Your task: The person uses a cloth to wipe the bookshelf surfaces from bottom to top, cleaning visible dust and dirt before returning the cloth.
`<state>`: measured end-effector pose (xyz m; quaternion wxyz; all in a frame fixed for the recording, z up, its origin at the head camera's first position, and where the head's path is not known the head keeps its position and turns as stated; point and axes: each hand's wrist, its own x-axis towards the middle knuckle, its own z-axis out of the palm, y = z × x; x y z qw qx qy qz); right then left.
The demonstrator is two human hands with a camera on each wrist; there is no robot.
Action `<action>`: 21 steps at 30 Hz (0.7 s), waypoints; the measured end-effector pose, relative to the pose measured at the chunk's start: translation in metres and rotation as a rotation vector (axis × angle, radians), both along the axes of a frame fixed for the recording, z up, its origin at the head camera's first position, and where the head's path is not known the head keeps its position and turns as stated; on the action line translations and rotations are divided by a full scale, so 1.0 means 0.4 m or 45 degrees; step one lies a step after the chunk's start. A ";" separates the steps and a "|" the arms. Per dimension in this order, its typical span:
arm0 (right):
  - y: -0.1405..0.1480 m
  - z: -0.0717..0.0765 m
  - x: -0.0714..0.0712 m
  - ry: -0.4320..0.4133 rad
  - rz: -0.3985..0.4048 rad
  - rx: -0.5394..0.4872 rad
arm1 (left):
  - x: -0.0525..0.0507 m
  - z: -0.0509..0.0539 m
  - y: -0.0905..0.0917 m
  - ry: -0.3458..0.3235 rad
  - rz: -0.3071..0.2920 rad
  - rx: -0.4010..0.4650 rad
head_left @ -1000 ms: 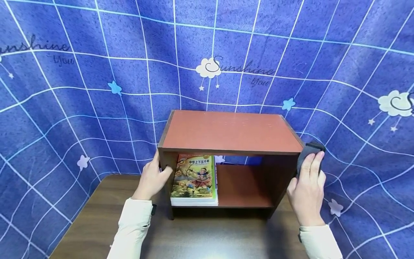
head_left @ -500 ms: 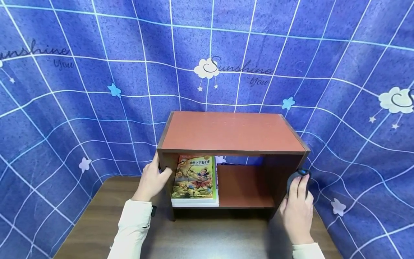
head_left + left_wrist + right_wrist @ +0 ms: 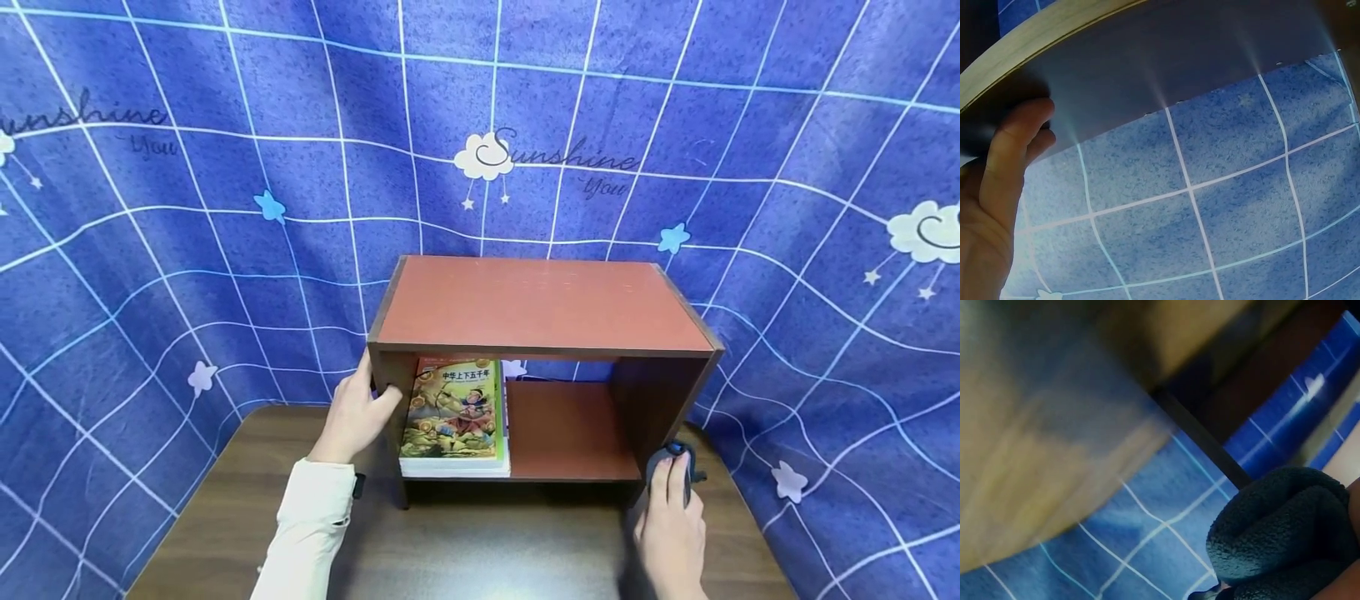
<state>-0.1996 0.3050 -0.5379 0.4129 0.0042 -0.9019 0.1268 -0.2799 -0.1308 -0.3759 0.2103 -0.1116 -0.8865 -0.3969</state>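
A small two-tone bookshelf (image 3: 547, 304) stands on the table, with a reddish-brown top and dark side panels. At its left side my left hand (image 3: 354, 417) holds the panel, thumb at the front edge and fingers behind on the outer face. The left wrist view shows those fingers (image 3: 1007, 169) against the dark panel. My right hand (image 3: 671, 533) grips a folded dark grey cloth (image 3: 1272, 531), fuzzy in the right wrist view. The cloth is low by the outer face of the right panel. Whether it touches the panel is hard to tell.
A stack of books (image 3: 453, 417) with an illustrated cover lies in the shelf's left half. The wooden table (image 3: 465, 550) has rounded back corners. Behind everything hangs a blue curtain (image 3: 300, 150) with a grid, clouds and stars.
My right hand has moved down and toward me with the cloth, from near the top right front corner to the lower part of the right panel. The left hand keeps its hold.
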 end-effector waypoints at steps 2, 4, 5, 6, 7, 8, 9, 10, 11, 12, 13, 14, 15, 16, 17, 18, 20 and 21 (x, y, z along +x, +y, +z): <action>-0.003 -0.021 0.004 -0.022 -0.012 0.001 | -0.002 -0.001 0.000 0.004 -0.005 -0.002; -0.007 -0.043 0.009 -0.057 -0.026 0.006 | -0.002 -0.003 -0.001 0.003 -0.009 0.004; -0.009 -0.053 0.012 -0.077 -0.033 0.006 | -0.002 -0.003 -0.002 0.007 -0.010 0.004; -0.011 -0.063 0.015 -0.102 -0.042 0.006 | -0.002 -0.003 -0.003 0.008 -0.010 0.005; -0.012 -0.071 0.019 -0.137 -0.050 0.005 | -0.002 -0.004 -0.003 0.005 -0.011 0.008; -0.014 -0.078 0.023 -0.175 -0.060 0.005 | -0.002 -0.003 -0.003 0.005 -0.015 0.010; -0.016 -0.084 0.026 -0.225 -0.070 0.001 | -0.002 -0.003 -0.004 0.006 -0.017 0.012; -0.019 -0.087 0.028 -0.277 -0.079 -0.006 | -0.002 -0.002 -0.004 0.005 -0.021 0.015; -0.022 -0.088 0.030 -0.330 -0.086 -0.012 | -0.001 0.000 -0.005 0.005 -0.022 0.015; -0.023 -0.089 0.033 -0.393 -0.095 -0.016 | -0.001 -0.001 -0.005 0.003 -0.026 0.017; -0.024 -0.088 0.035 -0.460 -0.102 -0.018 | -0.001 -0.002 -0.004 0.005 -0.028 0.016; -0.026 -0.087 0.036 -0.533 -0.106 -0.018 | -0.001 -0.002 -0.005 0.009 -0.029 0.015; -0.028 -0.086 0.037 -0.603 -0.107 -0.017 | -0.001 -0.003 -0.005 0.012 -0.028 0.015; -0.029 -0.086 0.036 -0.669 -0.107 -0.014 | -0.002 -0.003 -0.006 0.017 -0.026 0.014; -0.031 -0.086 0.035 -0.729 -0.104 -0.010 | -0.002 -0.003 -0.006 0.023 -0.025 0.012; -0.032 -0.088 0.034 -0.782 -0.102 -0.001 | -0.004 -0.003 -0.007 0.026 -0.024 0.014; -0.036 -0.095 0.030 -0.853 -0.098 0.010 | -0.006 -0.002 -0.006 0.031 -0.026 0.013; -0.038 -0.100 0.028 -0.872 -0.100 0.014 | -0.006 -0.001 -0.006 0.032 -0.025 0.012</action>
